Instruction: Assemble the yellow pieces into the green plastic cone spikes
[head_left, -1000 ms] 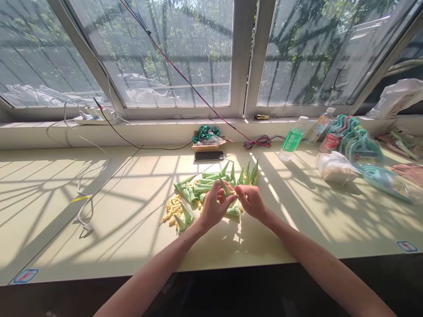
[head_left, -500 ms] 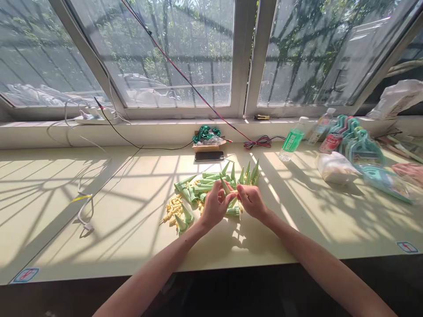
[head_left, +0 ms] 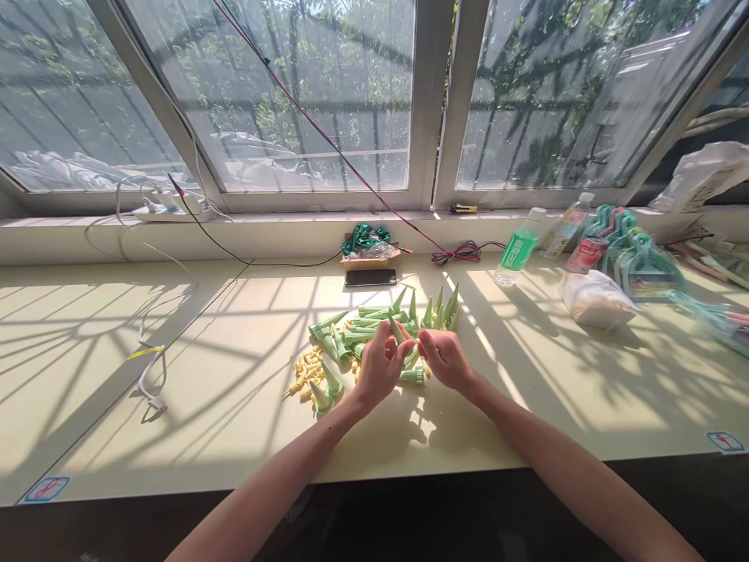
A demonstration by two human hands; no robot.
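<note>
My left hand (head_left: 381, 361) is closed around a pale green plastic cone (head_left: 396, 329), its pointed tip slanting up and away. Right beside it, my right hand (head_left: 445, 357) is closed in a pinch against the cone's lower end. What sits in that pinch is mostly hidden by the fingers; a bit of pale yellow shows between the hands. Below and around both hands spreads a pile of green cones (head_left: 336, 343), some lying, others standing on end. Small yellow plastic pieces (head_left: 305, 373) form a heap left of my left hand.
Behind the pile are a black phone (head_left: 370, 278) and a small cardboard box (head_left: 366, 261). To the right stand a green-labelled bottle (head_left: 518, 248), a red can (head_left: 587, 254), a white package (head_left: 598, 300) and teal hangers (head_left: 647, 265). A white cable (head_left: 153, 375) lies left.
My hands stay nearly in place, drawn slightly closer around the cone. At the far right, another person's hand and a teal item have shifted right, toward the picture's edge.
</note>
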